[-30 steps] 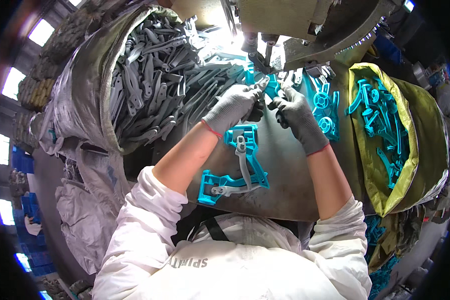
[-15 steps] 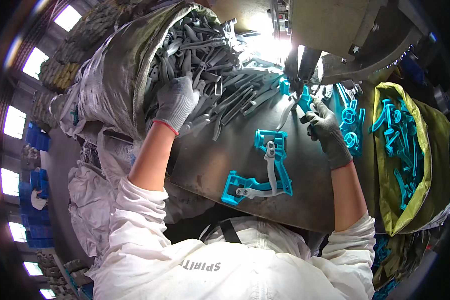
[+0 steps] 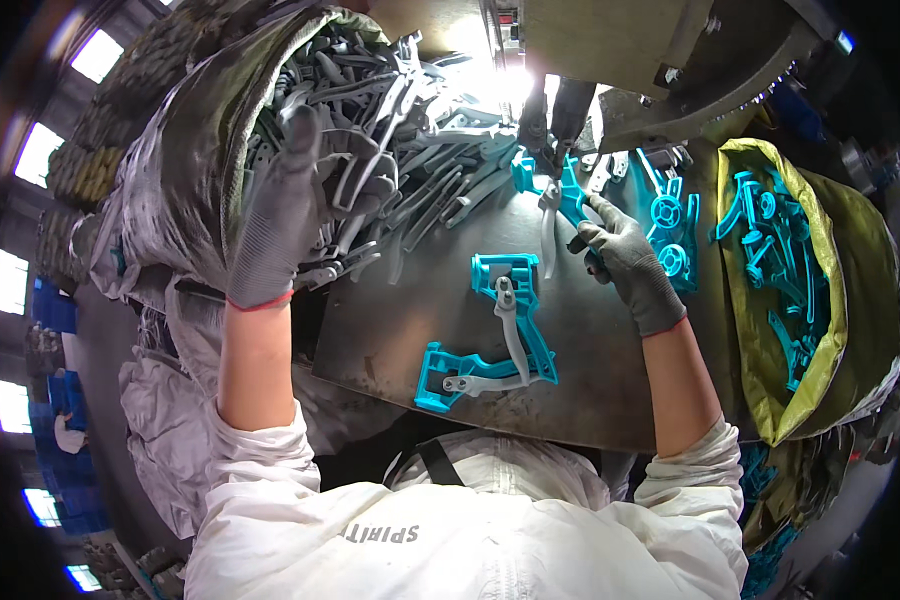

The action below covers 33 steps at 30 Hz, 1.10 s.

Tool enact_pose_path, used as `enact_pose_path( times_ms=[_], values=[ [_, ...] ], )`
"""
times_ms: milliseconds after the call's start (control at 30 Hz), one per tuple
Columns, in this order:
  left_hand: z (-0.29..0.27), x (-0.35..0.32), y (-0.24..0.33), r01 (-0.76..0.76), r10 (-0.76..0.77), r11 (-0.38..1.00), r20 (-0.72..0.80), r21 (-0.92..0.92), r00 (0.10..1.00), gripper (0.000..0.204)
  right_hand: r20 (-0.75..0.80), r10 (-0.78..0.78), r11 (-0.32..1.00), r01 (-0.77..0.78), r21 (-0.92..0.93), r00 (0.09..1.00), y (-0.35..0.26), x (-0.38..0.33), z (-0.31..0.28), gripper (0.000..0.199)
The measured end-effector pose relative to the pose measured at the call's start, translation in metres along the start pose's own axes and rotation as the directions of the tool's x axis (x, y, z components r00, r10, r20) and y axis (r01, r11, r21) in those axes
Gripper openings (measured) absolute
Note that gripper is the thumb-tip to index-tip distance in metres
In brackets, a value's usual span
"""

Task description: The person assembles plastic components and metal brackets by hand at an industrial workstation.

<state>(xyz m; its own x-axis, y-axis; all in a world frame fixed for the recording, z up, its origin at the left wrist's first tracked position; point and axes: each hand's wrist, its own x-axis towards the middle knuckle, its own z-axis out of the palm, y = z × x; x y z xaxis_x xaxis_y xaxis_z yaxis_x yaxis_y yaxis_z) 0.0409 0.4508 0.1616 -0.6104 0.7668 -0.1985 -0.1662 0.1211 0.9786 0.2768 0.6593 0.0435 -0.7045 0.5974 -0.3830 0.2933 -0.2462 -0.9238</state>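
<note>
My left hand (image 3: 278, 215), in a grey glove, is over the heap of grey metal levers (image 3: 460, 185) at the mouth of a big sack. Its thumb points up, and its fingers are curled behind a grey lever (image 3: 358, 178); motion blurs the grip. My right hand (image 3: 620, 255), gloved too, is closed on a teal plastic bracket (image 3: 572, 198) beneath the machine's head (image 3: 560, 110). Beside that bracket hangs another grey lever (image 3: 548, 225). Nearer me, a teal frame (image 3: 536, 335) with grey levers fitted to it lies on the metal table.
The big sack (image 3: 195, 170) stands at the left of the metal table (image 3: 610, 390). Teal parts (image 3: 673, 225) lie right of my right hand. Further right is a yellow-green sack (image 3: 830, 345) holding teal pieces. A toothed curved machine part (image 3: 710, 110) overhangs the back.
My left hand has drawn left and turned thumb-up, with a grey lever now at its fingers. My right hand keeps hold of the teal bracket. The whole view has shifted slightly.
</note>
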Motion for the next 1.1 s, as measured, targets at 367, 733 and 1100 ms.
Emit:
enact_pose_path(
  times_ms=[367, 733, 1100],
  values=[
    [0.115, -0.001, -0.102, 0.049, 0.044, 0.991, 0.653, -0.124, 0.756, 0.040, 0.328, -0.189, 0.906, 0.293, -0.304, 0.925, -0.014, -0.015, -0.044, 0.029],
    [0.106, 0.013, -0.119, 0.411, -0.398, 0.912, 0.261, 0.008, 0.879, 0.023, 0.212, -0.655, 0.070, 0.338, -0.938, 0.725, 0.052, 0.005, -0.196, 0.026],
    [0.105, 0.072, -0.112, -0.638, 0.359, 0.659, 0.579, 0.398, 0.732, 0.029, -0.141, -0.559, 0.617, 0.297, -0.729, 0.817, 0.004, -0.023, -0.060, 0.042]
  ],
)
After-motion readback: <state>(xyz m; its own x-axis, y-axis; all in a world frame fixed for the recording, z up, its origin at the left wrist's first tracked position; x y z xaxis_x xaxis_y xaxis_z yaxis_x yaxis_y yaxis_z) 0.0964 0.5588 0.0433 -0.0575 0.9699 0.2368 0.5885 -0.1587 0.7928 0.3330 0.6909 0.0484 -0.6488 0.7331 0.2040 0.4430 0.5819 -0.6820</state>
